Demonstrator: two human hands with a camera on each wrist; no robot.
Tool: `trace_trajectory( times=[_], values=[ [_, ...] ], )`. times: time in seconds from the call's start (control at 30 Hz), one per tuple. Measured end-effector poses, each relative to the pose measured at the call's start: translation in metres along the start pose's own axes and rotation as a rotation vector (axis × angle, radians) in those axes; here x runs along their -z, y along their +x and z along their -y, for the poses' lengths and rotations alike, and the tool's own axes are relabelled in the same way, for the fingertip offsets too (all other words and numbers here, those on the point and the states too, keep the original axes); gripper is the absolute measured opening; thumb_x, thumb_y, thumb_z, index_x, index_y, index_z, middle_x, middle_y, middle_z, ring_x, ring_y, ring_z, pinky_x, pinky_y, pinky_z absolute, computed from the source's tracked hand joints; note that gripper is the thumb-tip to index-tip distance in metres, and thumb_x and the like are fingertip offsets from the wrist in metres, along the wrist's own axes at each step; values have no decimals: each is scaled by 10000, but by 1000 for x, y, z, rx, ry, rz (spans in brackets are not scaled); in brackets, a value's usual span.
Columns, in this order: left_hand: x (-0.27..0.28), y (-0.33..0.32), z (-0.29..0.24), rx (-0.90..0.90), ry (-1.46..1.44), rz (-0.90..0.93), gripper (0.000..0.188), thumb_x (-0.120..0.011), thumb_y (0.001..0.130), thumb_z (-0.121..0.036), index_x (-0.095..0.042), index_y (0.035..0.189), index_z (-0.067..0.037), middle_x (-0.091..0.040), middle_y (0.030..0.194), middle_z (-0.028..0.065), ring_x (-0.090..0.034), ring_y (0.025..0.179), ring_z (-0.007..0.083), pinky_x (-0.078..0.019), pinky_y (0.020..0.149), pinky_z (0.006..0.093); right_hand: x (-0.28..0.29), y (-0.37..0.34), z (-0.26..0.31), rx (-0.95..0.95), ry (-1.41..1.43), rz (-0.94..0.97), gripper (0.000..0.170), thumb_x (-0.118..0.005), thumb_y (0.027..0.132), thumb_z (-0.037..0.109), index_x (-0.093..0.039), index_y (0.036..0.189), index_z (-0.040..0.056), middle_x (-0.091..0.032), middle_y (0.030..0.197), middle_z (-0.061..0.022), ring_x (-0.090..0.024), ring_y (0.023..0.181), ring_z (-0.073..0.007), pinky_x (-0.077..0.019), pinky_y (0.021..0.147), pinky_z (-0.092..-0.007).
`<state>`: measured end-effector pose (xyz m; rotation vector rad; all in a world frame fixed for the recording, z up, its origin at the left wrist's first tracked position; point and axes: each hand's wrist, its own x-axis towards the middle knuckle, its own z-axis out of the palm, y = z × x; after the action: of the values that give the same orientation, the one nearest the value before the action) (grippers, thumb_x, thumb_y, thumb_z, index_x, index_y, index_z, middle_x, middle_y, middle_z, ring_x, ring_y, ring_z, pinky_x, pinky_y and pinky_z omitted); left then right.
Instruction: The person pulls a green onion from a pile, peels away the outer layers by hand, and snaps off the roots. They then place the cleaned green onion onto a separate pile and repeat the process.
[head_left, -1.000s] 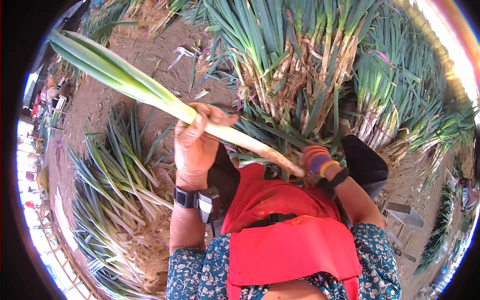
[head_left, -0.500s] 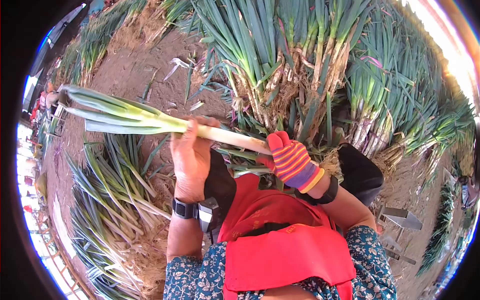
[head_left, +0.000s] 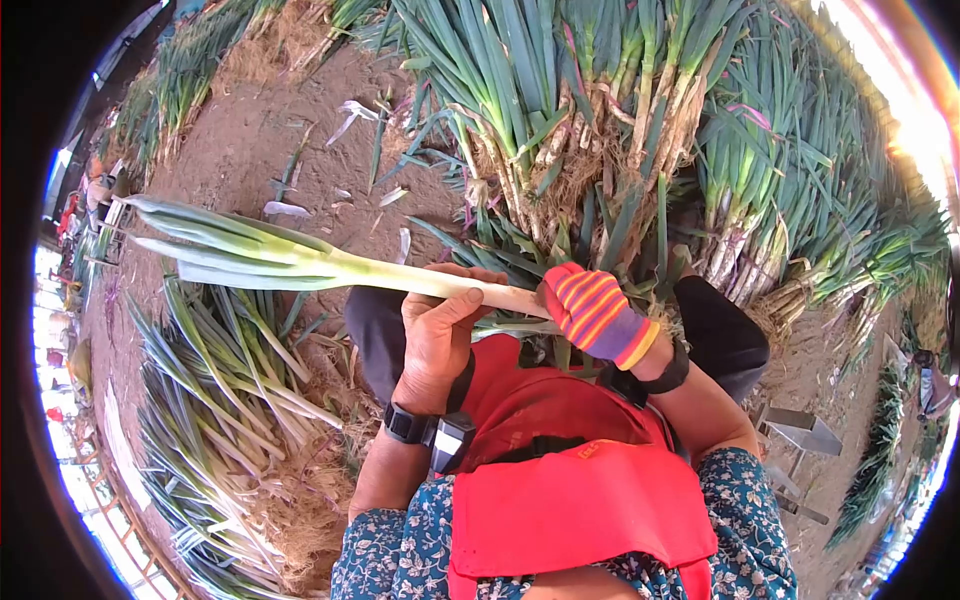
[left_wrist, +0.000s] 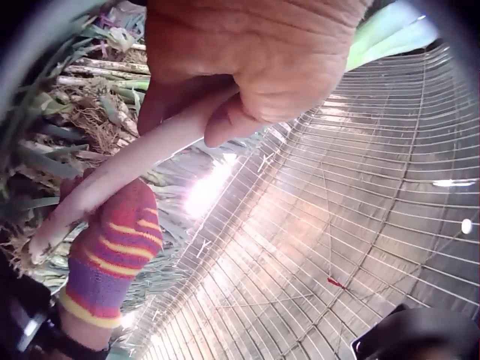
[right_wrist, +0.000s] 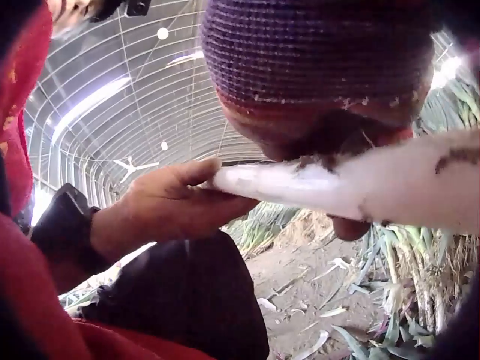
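A long green onion [head_left: 385,275] lies almost level in front of the red apron, its green leaves fanned to the left. My bare left hand [head_left: 440,325] holds its pale stem between thumb and fingers. Close beside it, my right hand [head_left: 598,312], in a striped knit glove, grips the stem further toward the root end. In the left wrist view the white stem [left_wrist: 146,154] runs past the glove to a tuft of roots [left_wrist: 22,255]. Brown specks mark the stem [right_wrist: 412,180] in the right wrist view, where the gloved fingers curl around it.
Bundles of green onions [head_left: 560,110] stand ahead, with more bundles [head_left: 780,180] to the right. A heap of onions [head_left: 230,420] with matted roots lies at the left. Leaf scraps [head_left: 290,209] litter the dirt ground [head_left: 240,150]. A small metal stand [head_left: 800,430] sits at the right.
The gloved right hand has come up from the root end onto the stem. The left hand has shifted right along the stem toward it, and the onion has swung from steeply slanted to nearly level.
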<state>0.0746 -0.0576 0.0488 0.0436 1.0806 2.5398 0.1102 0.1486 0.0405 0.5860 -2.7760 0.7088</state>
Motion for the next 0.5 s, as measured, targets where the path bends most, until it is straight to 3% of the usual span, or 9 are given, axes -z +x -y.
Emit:
trace_trajectory(
  times=[0.07,0.13,0.2,0.27,0.5],
  values=[
    [1,-1,3,-17,38,17,222,-604,788,35,-548,999,-4,-627,984,178,-612,976,356,-518,841,465,-20,-7,-19,11,-75,80,122,-614,756,112,-557,820,25,-544,763,-133,-563,669,-313,-431,531,-400],
    [1,1,3,-35,78,34,229,-609,780,40,-546,996,-5,-627,986,174,-612,975,353,-516,842,462,-30,-10,-27,28,-115,-112,160,-617,746,118,-578,862,15,-546,801,-122,-563,717,-303,-445,572,-393],
    [0,1,1,-105,92,33,234,-599,779,65,-543,996,-2,-626,982,184,-614,974,347,-518,841,457,-9,-2,3,19,-83,-96,224,-641,738,120,-586,921,4,-564,849,-127,-568,741,-313,-458,606,-402],
    [-2,1,0,-101,96,15,235,-592,778,77,-542,995,1,-626,983,185,-615,973,344,-516,844,456,8,11,33,84,24,-292,273,-672,723,122,-584,953,5,-581,922,-132,-577,769,-319,-466,633,-413],
    [1,-1,11,-165,138,39,238,-580,771,110,-543,984,11,-628,980,182,-622,966,316,-516,844,426,-5,6,26,19,-58,-154,220,-665,729,103,-560,906,25,-592,926,-137,-585,761,-339,-469,639,-416]
  ],
)
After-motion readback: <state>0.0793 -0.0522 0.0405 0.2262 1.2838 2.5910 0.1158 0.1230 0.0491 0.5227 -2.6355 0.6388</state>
